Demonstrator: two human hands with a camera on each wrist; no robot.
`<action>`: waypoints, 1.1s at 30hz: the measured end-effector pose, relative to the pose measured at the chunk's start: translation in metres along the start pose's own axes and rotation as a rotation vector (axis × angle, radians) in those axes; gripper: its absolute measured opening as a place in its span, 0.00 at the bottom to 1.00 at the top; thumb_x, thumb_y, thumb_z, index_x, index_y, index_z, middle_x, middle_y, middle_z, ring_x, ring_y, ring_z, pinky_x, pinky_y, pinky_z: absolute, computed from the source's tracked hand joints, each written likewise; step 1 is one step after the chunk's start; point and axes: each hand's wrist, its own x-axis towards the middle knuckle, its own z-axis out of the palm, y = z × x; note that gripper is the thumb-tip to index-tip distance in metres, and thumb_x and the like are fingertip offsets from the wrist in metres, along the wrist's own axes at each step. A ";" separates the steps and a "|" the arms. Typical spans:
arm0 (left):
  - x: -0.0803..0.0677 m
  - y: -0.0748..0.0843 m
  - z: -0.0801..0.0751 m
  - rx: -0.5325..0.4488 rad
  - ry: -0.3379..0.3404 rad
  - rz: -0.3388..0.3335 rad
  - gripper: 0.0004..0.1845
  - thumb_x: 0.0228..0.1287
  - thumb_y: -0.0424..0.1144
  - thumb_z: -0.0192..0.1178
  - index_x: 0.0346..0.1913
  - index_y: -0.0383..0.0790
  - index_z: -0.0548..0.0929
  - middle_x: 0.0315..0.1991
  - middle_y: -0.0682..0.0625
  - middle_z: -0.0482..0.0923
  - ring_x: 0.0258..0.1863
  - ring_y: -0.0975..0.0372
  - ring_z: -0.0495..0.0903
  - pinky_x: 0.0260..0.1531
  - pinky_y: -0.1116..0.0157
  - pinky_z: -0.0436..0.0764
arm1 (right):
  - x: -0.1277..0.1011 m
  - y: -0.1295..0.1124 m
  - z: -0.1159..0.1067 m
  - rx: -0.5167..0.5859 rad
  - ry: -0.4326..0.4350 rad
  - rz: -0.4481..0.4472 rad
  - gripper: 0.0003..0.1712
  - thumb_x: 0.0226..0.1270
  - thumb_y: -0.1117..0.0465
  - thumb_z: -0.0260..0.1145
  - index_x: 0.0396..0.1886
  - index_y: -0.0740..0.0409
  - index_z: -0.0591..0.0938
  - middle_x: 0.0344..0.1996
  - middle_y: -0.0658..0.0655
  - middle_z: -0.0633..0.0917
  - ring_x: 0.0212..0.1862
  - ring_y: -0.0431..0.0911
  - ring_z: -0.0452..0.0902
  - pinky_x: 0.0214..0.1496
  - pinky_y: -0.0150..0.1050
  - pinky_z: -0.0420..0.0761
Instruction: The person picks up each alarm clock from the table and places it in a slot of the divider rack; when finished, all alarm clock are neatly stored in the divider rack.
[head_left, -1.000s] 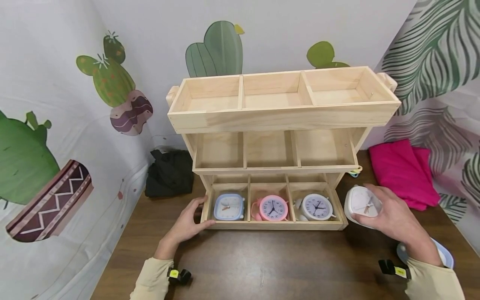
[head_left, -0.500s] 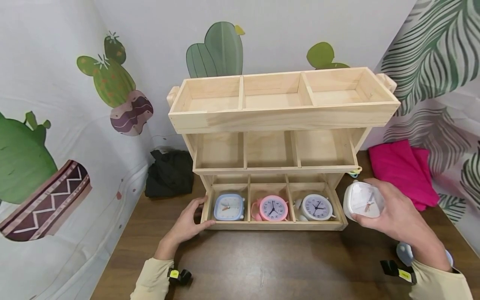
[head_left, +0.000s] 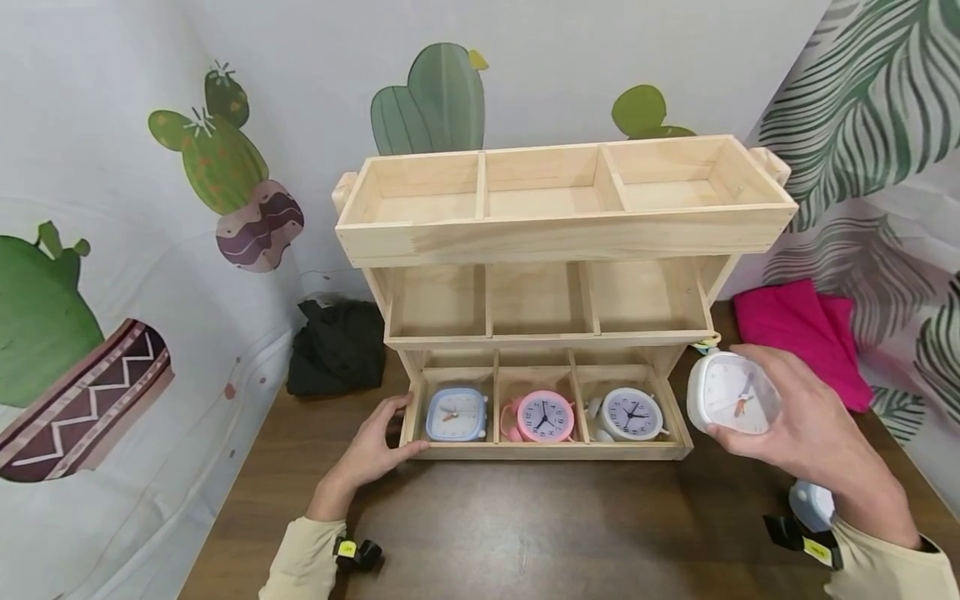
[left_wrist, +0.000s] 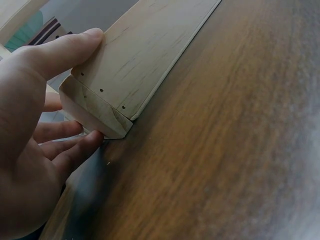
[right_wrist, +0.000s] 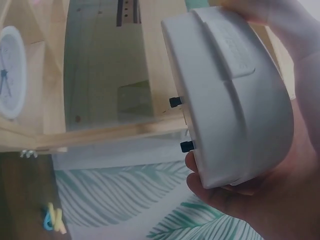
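My right hand holds a white square alarm clock off the table, its face tilted up, right of a three-tier wooden organizer. Two black knobs stick out of the clock's back in the right wrist view. At the organizer's front left corner, my left hand grips the bottom tray, thumb on the front board and fingers at its end. In that tray's compartments lie a blue square alarm clock, a pink round one and a white round one.
A light blue rounded thing on the table is partly hidden by my right wrist. Black cloth lies left of the organizer, magenta cloth to its right. Small yellow and blue pieces lie beside the organizer.
My right hand has lifted the white square clock a little and turned it, shifting slightly right. The left hand keeps its grip on the tray corner.
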 end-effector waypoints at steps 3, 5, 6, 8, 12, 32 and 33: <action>0.001 0.001 -0.001 -0.001 -0.003 0.003 0.44 0.52 0.49 0.74 0.69 0.36 0.66 0.64 0.41 0.69 0.56 0.51 0.77 0.51 0.53 0.81 | 0.003 -0.003 -0.003 0.008 0.023 -0.026 0.55 0.19 0.59 0.86 0.59 0.57 0.75 0.50 0.60 0.78 0.46 0.41 0.65 0.40 0.26 0.61; 0.001 0.001 -0.001 0.000 -0.005 0.005 0.44 0.52 0.49 0.74 0.69 0.36 0.66 0.64 0.41 0.69 0.56 0.51 0.77 0.51 0.53 0.81 | 0.005 -0.006 -0.005 0.012 0.040 -0.049 0.56 0.18 0.59 0.85 0.60 0.58 0.76 0.51 0.61 0.77 0.47 0.45 0.67 0.42 0.23 0.60; 0.001 0.000 -0.001 0.002 -0.008 0.005 0.45 0.52 0.49 0.74 0.69 0.37 0.65 0.64 0.41 0.69 0.56 0.51 0.76 0.51 0.53 0.81 | 0.007 -0.007 -0.005 0.013 0.046 -0.059 0.56 0.18 0.59 0.85 0.60 0.58 0.76 0.52 0.61 0.77 0.47 0.46 0.67 0.43 0.21 0.60; 0.001 0.000 -0.001 0.002 -0.010 0.006 0.45 0.52 0.50 0.74 0.70 0.38 0.65 0.64 0.42 0.69 0.56 0.51 0.77 0.51 0.53 0.81 | 0.009 -0.009 -0.007 0.011 0.055 -0.074 0.57 0.17 0.58 0.85 0.61 0.58 0.76 0.53 0.61 0.76 0.47 0.47 0.67 0.43 0.22 0.60; 0.001 -0.001 -0.001 -0.002 -0.006 0.009 0.44 0.53 0.50 0.74 0.69 0.38 0.66 0.63 0.42 0.69 0.56 0.52 0.77 0.51 0.53 0.81 | 0.016 -0.015 -0.009 0.016 0.071 -0.100 0.57 0.15 0.59 0.85 0.60 0.58 0.77 0.54 0.61 0.75 0.48 0.46 0.66 0.40 0.30 0.63; 0.001 0.000 0.000 0.011 -0.007 0.003 0.44 0.52 0.49 0.74 0.69 0.36 0.66 0.63 0.40 0.70 0.56 0.51 0.77 0.51 0.54 0.82 | 0.057 -0.033 -0.006 0.074 0.135 -0.264 0.54 0.21 0.53 0.81 0.60 0.61 0.78 0.52 0.63 0.76 0.48 0.50 0.69 0.43 0.27 0.64; 0.001 0.000 0.000 0.011 -0.007 0.003 0.44 0.52 0.49 0.74 0.69 0.36 0.66 0.63 0.40 0.69 0.56 0.51 0.77 0.51 0.54 0.82 | 0.059 -0.033 -0.005 0.075 0.139 -0.268 0.53 0.22 0.52 0.80 0.60 0.61 0.78 0.51 0.63 0.76 0.47 0.50 0.70 0.44 0.25 0.63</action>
